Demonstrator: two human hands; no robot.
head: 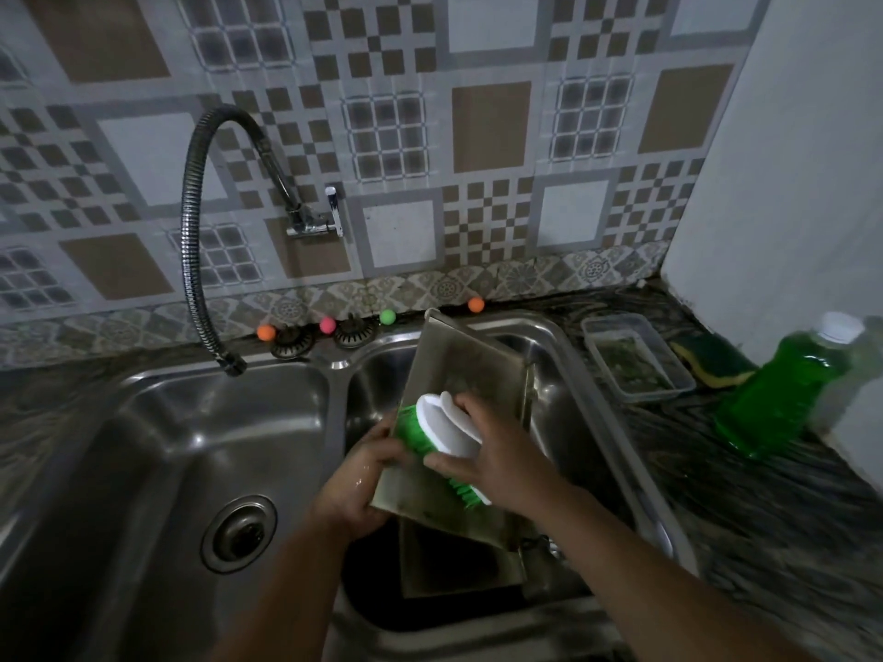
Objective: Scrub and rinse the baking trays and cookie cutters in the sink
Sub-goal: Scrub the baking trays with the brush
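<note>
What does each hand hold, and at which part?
Left hand holds the baking tray by its left edge; right hand grips the scrub brush by its white top.

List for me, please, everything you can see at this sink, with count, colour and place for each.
baking tray: one, dull steel, tilted over the right basin.
second tray: one, dark metal, lower in the right basin.
scrub brush: one, white with green bristles, on the tilted tray.
double sink: one, steel, in the counter.
tap hose: one, chrome, arching over the left basin.
balls: four, two orange, one pink, one green, behind the sink.
drain strainers: two, dark, behind the sink.
plastic container: one, clear, on the counter at right.
sponge: one, yellow and dark green, beside the container.
soap bottle: one, green, far right.
left hand: grips the tray's edge.
right hand: grips the brush.
</note>
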